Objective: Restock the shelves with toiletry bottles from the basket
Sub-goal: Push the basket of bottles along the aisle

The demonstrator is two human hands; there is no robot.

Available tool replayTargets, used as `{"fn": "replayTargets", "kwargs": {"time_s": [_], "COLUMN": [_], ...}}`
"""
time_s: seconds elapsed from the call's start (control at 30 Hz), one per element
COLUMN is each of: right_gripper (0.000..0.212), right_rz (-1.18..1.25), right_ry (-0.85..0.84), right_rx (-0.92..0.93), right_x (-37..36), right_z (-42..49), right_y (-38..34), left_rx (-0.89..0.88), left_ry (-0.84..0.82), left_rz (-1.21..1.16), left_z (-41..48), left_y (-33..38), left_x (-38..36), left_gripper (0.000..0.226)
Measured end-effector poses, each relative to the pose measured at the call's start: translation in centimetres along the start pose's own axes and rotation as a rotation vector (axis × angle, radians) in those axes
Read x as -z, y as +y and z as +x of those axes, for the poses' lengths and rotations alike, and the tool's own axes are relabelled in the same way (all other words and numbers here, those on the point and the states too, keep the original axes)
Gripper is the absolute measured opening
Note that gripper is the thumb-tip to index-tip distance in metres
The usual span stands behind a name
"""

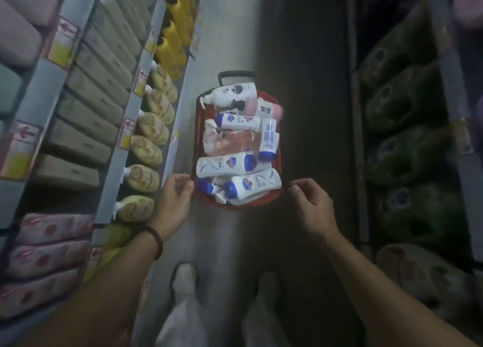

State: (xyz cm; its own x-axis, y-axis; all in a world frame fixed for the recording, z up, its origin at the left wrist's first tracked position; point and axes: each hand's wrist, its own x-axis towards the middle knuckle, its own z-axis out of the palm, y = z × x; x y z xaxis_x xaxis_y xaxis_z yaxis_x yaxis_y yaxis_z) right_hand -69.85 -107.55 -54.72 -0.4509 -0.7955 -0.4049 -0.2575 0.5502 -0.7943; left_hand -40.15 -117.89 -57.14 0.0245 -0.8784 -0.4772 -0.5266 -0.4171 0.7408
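Observation:
A red basket stands on the aisle floor ahead of me, with a black handle at its far end. It holds several white bottles with blue caps, a white pump bottle, a pink bottle and a clear refill pouch. My left hand hovers at the basket's near left corner, fingers loosely curled and holding nothing. My right hand hangs just right of the near rim, also loosely curled and holding nothing.
Shelves on the left carry yellow bottles, rows of yellowish pump pouches, beige packs and pink packs. Dark green jugs fill the right shelving. My feet stand on the narrow floor strip.

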Motion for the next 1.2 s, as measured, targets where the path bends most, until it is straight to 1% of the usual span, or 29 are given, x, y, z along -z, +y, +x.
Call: {"fn": "replayTargets", "kwargs": {"time_s": [0.1, 0.17, 0.27, 0.33, 0.4, 0.5, 0.57, 0.63, 0.7, 0.77, 0.8, 0.9, 1.07, 1.2], "right_gripper": [0.011, 0.019, 0.03, 0.039, 0.045, 0.046, 0.046, 0.047, 0.047, 0.049, 0.05, 0.049, 0.049, 0.048], "right_rz": [-0.071, -0.101, -0.111, -0.11, -0.121, -0.09, -0.07, -0.056, -0.062, -0.077, -0.084, -0.09, -0.033, -0.031], "right_ry": [0.03, 0.056, 0.074, 0.08, 0.086, 0.1, 0.12, 0.14, 0.126, 0.111, 0.105, 0.086, 0.093, 0.098], "right_rx": [-0.082, -0.141, -0.211, -0.241, -0.282, -0.36, -0.391, -0.411, -0.425, -0.433, -0.441, -0.464, -0.481, -0.47], "right_x": [-2.1, -3.8, -6.1, -7.5, -8.8, -10.7, -11.3, -11.6, -11.8, -11.8, -11.7, -11.6, -12.1, -12.3], "right_z": [4.7, 7.6, 11.2, 13.3, 15.0, 17.4, 18.4, 19.2, 19.8, 20.2, 20.3, 20.4, 19.4, 18.7], "right_y": [3.6, 5.7, 8.4, 9.8, 10.8, 12.3, 13.0, 13.5, 13.9, 14.1, 14.1, 14.3, 14.5, 15.0], "left_rx": [0.044, 0.068, 0.121, 0.166, 0.225, 0.269, 0.285, 0.313, 0.324, 0.323, 0.325, 0.321, 0.303, 0.309], "left_ry": [-0.019, -0.027, 0.003, 0.023, 0.009, -0.01, -0.039, -0.061, -0.084, -0.078, -0.08, -0.093, -0.08, -0.073], "left_rz": [0.083, 0.12, 0.165, 0.128, 0.084, -0.011, -0.072, -0.204, -0.274, -0.275, -0.282, -0.303, -0.32, -0.321], "left_z": [4.9, 8.1, 12.0, 14.2, 15.9, 18.2, 19.1, 19.4, 20.3, 20.2, 19.2, 18.1, 17.5, 17.4], "left_y": [-3.8, -6.5, -9.1, -10.1, -11.0, -12.8, -14.2, -14.8, -16.5, -16.4, -14.8, -13.3, -13.5, -14.6], "left_x": [-2.1, -3.1, -4.4, -5.2, -5.9, -6.8, -7.2, -7.4, -7.5, -7.5, -7.4, -7.8, -8.0, -7.8], "left_gripper": [0.032, 0.038, 0.048, 0.052, 0.052, 0.055, 0.052, 0.045, 0.039, 0.043, 0.044, 0.037, 0.03, 0.029]}}
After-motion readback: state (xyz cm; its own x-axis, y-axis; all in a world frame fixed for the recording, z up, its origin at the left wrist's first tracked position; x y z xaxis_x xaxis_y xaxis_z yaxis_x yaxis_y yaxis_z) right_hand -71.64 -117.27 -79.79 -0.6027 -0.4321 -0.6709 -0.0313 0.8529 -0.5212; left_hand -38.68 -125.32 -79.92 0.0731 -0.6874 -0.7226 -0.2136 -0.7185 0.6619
